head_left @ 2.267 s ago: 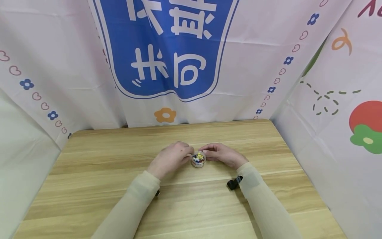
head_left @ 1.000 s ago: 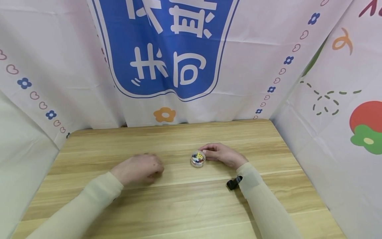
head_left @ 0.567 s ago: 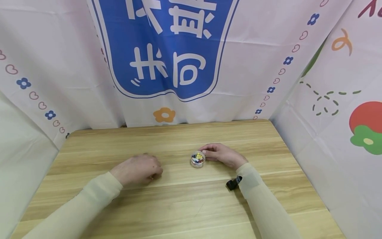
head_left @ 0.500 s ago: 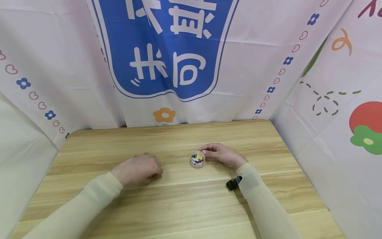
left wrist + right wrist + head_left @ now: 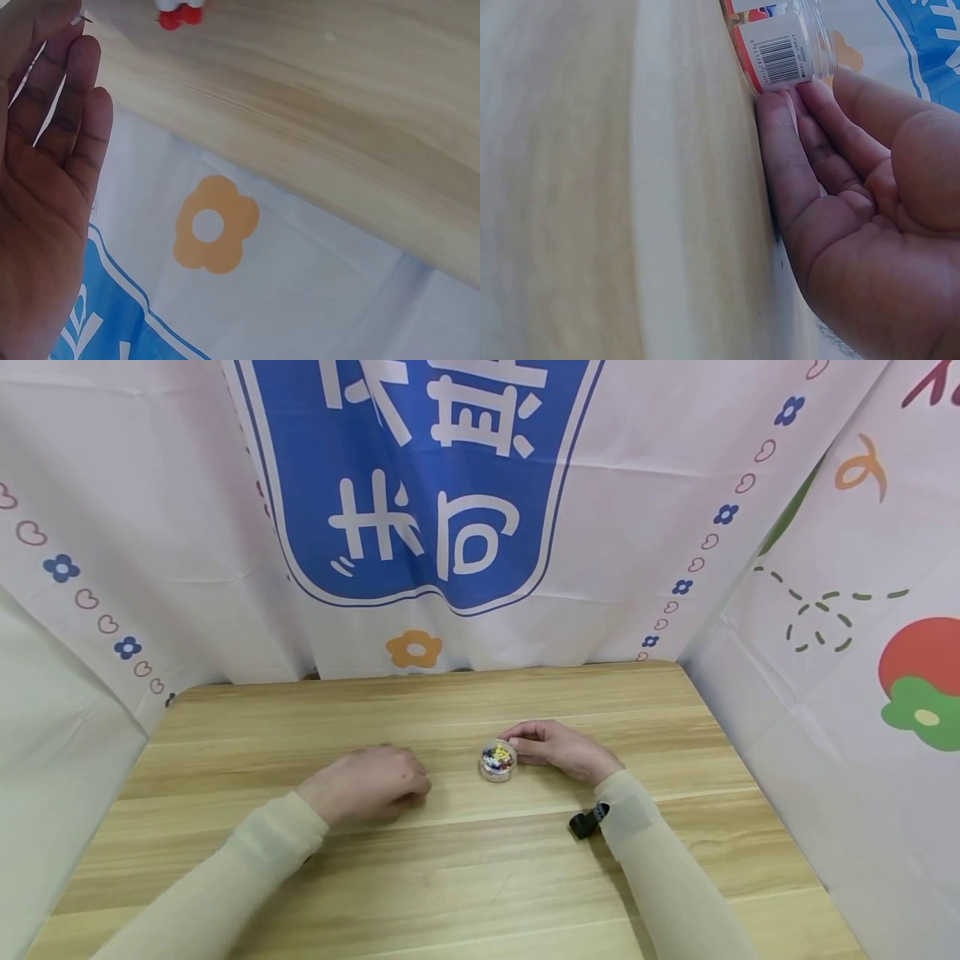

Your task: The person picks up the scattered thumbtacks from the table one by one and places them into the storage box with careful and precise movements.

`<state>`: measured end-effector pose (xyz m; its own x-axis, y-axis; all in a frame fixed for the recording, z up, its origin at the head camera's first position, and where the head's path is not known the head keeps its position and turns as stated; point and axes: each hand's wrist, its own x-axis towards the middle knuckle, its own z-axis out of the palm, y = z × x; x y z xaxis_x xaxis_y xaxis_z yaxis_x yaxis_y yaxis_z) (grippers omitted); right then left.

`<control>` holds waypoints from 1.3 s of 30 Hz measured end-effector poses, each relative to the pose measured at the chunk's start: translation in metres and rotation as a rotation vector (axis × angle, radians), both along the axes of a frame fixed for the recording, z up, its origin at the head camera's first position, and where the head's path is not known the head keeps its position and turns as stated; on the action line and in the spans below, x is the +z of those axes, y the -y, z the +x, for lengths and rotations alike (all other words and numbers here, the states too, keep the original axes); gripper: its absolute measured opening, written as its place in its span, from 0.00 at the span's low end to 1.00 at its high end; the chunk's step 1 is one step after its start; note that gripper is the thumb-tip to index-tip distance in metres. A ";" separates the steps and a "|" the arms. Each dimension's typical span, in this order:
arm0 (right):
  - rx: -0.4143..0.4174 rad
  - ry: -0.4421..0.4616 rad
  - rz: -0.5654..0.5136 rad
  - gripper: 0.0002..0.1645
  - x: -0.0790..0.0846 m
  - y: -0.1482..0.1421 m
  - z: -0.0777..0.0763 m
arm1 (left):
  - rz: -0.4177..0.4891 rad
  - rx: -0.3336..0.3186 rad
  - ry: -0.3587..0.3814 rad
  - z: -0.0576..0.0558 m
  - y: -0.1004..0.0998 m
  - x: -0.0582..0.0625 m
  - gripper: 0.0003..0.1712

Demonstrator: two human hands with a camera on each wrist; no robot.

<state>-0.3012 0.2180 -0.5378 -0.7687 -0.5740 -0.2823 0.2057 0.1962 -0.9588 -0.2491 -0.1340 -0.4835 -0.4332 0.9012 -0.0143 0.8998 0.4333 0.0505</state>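
Note:
A small clear jar point(image 5: 498, 762) of multicoloured push pins stands upright on the wooden table; in the right wrist view its barcode label faces the hand. My right hand point(image 5: 558, 749) rests beside it, fingertips and thumb against the jar's side. To the left, my left hand point(image 5: 375, 783) is low over the table, fingers bent. In the left wrist view its fingertips pinch a push pin point(image 5: 78, 20), of which a white bit and metal point show. Close by are red and white push pins point(image 5: 171, 18), cut off by the frame's top; the left hand hides them in the head view.
The wooden table point(image 5: 480, 893) ends at a white printed cloth point(image 5: 615, 552) behind it. Another cloth point(image 5: 817, 710) hangs along the right side. A black strap piece point(image 5: 587, 822) sticks out from the right wrist.
The left hand has gone from the jar out to the left, stayed low there, then shifted slightly back to the right. The right hand and jar have stayed in place.

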 end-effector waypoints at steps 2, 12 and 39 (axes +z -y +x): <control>-0.001 0.002 0.000 0.22 0.000 0.000 0.000 | -0.003 0.010 0.011 -0.001 -0.004 0.000 0.12; -0.006 0.006 -0.003 0.22 0.000 0.001 0.001 | 0.035 0.048 0.036 -0.005 -0.024 0.002 0.08; -0.005 -0.001 -0.004 0.21 0.002 0.002 0.002 | 0.257 0.109 0.025 -0.028 -0.085 0.009 0.04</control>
<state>-0.2997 0.2164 -0.5358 -0.7719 -0.5710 -0.2795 0.2060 0.1913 -0.9597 -0.2772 -0.0486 -0.4748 -0.5305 0.8246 0.1966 0.8455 0.4980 0.1926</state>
